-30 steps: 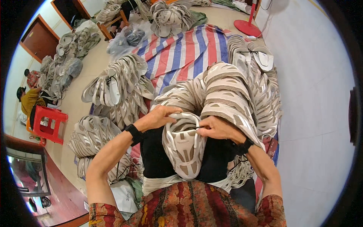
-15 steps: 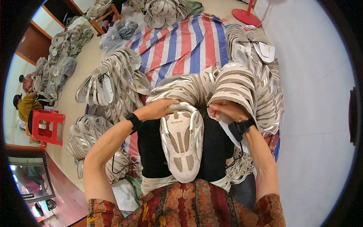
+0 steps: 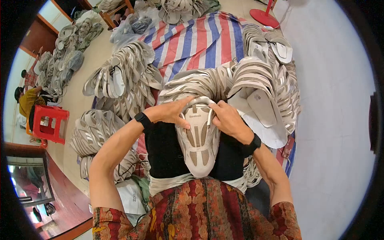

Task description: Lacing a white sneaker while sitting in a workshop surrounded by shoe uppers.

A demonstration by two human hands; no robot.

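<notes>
A beige shoe upper (image 3: 198, 157) with brown mesh panels lies across my lap, its toe toward my body and its padded collar away from me. My left hand (image 3: 175, 112) is closed on the left side of the collar, thumb over the tongue's edge. At the right side of the opening, my right hand (image 3: 230, 122) pinches the collar edge with thumb and fingers. A thin white cord or trim runs down both sides of the tongue. Just beyond my hands rests a row of nested uppers (image 3: 196, 86); another stack (image 3: 254, 86) stands to the right.
More bundled uppers lie to the left (image 3: 124, 72) and far right on a striped plastic sheet (image 3: 196, 40). A red stool (image 3: 50, 123) stands at the left, with people near it. A pale wall (image 3: 332, 120) rises on the right; a red round base (image 3: 264, 19) sits at the back.
My right hand has left the right-hand stack and come to the collar of the upper. The upper has shifted slightly up and right, and my left thumb now lies over its tongue.
</notes>
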